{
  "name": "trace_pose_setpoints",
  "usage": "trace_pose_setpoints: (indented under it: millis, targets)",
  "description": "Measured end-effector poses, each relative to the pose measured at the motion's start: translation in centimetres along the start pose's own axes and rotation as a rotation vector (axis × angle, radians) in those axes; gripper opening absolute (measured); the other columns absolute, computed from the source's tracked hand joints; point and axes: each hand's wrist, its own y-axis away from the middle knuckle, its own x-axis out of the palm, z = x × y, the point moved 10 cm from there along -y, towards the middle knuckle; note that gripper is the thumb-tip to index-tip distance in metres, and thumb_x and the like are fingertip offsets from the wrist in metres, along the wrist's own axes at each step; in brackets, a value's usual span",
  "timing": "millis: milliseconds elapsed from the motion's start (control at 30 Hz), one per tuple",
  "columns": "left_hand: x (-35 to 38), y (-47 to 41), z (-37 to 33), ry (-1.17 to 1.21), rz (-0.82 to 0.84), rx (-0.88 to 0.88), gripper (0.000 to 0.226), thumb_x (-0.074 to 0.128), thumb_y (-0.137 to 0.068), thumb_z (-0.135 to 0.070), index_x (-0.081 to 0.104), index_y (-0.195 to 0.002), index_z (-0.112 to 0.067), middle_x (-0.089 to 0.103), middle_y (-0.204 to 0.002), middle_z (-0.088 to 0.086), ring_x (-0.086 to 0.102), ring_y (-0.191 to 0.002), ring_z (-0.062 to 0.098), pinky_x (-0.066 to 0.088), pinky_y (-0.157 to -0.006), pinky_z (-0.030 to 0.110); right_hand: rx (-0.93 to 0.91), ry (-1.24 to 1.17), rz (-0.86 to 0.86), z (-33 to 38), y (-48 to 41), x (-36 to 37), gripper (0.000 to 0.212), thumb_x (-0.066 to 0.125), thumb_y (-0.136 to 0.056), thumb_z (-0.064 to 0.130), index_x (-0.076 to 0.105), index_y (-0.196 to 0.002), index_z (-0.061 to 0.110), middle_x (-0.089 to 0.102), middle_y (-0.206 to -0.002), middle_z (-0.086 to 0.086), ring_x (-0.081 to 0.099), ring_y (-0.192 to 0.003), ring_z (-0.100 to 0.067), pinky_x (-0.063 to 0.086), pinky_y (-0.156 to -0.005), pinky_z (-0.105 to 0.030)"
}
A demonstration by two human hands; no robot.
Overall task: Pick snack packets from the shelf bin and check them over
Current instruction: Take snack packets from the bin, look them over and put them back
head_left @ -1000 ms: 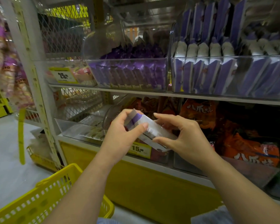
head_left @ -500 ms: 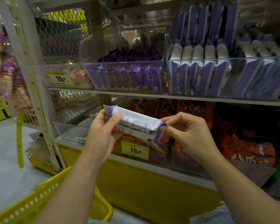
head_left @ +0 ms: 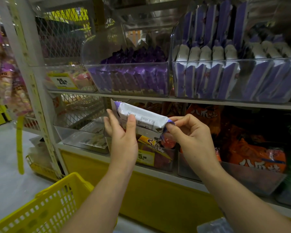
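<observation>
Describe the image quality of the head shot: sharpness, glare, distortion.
Head view: the packet and both hands, left and right, are fairly sharp, though the packet's print is too small to read; the clear bins show glare; the left edge is blurred; the shelf post leans from wide-angle distortion.

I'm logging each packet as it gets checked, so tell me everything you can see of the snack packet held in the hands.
The snack packet is a long pillow-style pack in glossy white film with purple crimped ends. Its printed back faces the camera, the small text unreadable. It lies roughly level, tilted down to the right, in front of the lower shelf. The left hand grips its left part, thumb across the front; the right hand pinches its right end seal.
</observation>
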Motion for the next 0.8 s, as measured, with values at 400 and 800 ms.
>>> trace_pose_setpoints:
  millis: [400, 800]
  targets:
    - [5.0, 1.1, 0.4, 0.411, 0.39, -0.086, 0.09, 0.069, -0.07, -0.034, 0.026, -0.147, -0.048, 0.054, -0.141, 0.0, 0.054, -0.127, 0.021, 0.042, -0.106, 0.052, -0.036, 0.066, 0.032, 1.0, 0.5, 1.1, 0.02, 0.071, -0.083, 0.004, 0.062, -0.068, 0.014, 0.071, -0.087, 0.005, 0.068, -0.087, -0.009, 0.059, -0.069, -0.032]
    - [3.5, 0.6, 1.9, 0.633, 0.303, -0.328, 0.085, 0.065, -0.065, -0.002, 0.038, -0.145, -0.017, 0.066, -0.118, 0.021, 0.07, -0.093, 0.031, 0.058, -0.07, 0.038, 0.071, -0.024, 0.152, 0.5, 0.8, 2.4, 0.02, 0.069, -0.082, -0.002, 0.06, -0.068, 0.009, 0.073, -0.088, 0.001, 0.07, -0.086, -0.015, 0.055, -0.069, -0.023]
